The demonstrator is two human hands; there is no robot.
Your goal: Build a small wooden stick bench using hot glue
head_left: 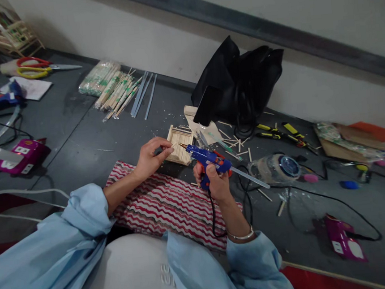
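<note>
My right hand (pixel 219 185) is wrapped round the handle of a blue hot glue gun (pixel 204 155), whose nozzle points left. A translucent glue stick (pixel 251 177) juts out of the gun's back. Between thumb and fingertips, my left hand (pixel 151 157) pinches a short thin wooden stick (pixel 176 144), its far end close to the nozzle; whether they touch I cannot tell. Just behind both hands lies a small tray-like frame (pixel 171 133) built of wooden sticks, partly hidden by them. A striped red and white cloth (pixel 170 202) is spread beneath my forearms.
Bundled sticks (pixel 116 95) and glue sticks (pixel 143 95) lie at the back. A black bag (pixel 237 77), pliers (pixel 268 132) and a plastic jar (pixel 272 168) stand or lie to the right. Scissors (pixel 37 67), another glue gun (pixel 3 98) and a purple power strip (pixel 23 155) are left.
</note>
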